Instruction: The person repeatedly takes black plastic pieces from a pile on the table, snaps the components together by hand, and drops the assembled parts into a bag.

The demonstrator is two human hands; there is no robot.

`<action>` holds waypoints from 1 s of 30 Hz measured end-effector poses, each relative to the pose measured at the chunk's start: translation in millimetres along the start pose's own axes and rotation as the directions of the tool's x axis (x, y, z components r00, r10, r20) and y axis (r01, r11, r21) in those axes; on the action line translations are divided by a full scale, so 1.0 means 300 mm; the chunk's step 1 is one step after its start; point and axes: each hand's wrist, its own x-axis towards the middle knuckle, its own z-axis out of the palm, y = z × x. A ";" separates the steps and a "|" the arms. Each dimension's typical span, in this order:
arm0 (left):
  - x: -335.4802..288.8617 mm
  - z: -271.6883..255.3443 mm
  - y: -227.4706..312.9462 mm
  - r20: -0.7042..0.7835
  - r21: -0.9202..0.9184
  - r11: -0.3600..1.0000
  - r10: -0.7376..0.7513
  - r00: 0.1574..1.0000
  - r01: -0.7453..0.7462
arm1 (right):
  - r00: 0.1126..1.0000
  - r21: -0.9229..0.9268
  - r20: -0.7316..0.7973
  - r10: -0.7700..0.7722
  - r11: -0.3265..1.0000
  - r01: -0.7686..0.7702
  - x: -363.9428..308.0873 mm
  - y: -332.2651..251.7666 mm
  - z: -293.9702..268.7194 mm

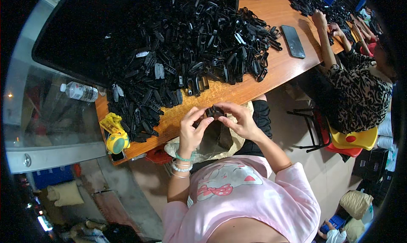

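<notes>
At the near edge of the counter (250,87), straight ahead of the seated person, a black piece (215,112) is held up between two hands. The left grip (193,132) is closed on it from nine o'clock, thumb and fingertips pinching; the right grip (241,121) pinches it from three. Fingers cover much of it, so I can't make out its full shape.

From the hands, a heap (190,48) of black parts spreads from ten to twelve o'clock, a phone (293,41) lies between one and two, and a yellow thing (118,137) sits near half past eight (what it is, I can't say from here). A pale sack (173,148) gapes below, around six.

The piece looks light and stiff, probably plastic, and I'd judge its smooth faces a bit slippery. Thin rims could snap if bent hard, so it seems best taken by its two ends, between thumb pad and forefinger, with only modest squeeze, leaving the middle uncovered and in sight.
</notes>
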 end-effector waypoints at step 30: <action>-0.047 0.045 0.034 0.037 -0.512 0.811 -0.309 0.951 0.283 | 0.989 0.184 -0.064 0.130 0.976 -0.117 -0.028 -0.020 0.016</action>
